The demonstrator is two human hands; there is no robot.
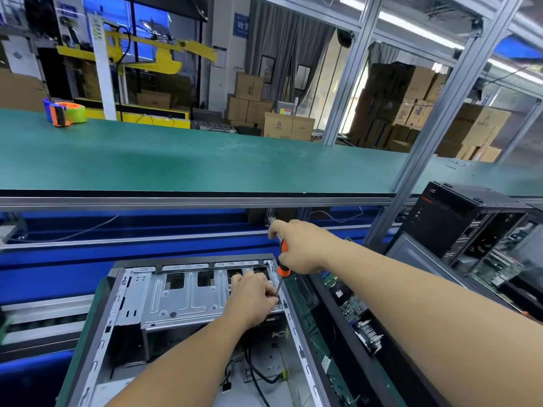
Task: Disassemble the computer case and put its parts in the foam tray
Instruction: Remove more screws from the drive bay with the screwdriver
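Our right hand [299, 248] grips the orange-handled screwdriver [283, 267], tip angled down to the open computer case [188, 312] lying at the counter's near edge; our left hand [254, 295] curls its fingers [269, 290] on the drive cage [188, 298] (right by the tip).

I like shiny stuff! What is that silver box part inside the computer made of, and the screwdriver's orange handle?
The drive cage looks like bare sheet metal, probably steel: grey, dully shiny, with stamped ridges and punched holes. The screwdriver handle looks like orange plastic with black, perhaps rubbery, grip parts; its thin shaft looks like metal.
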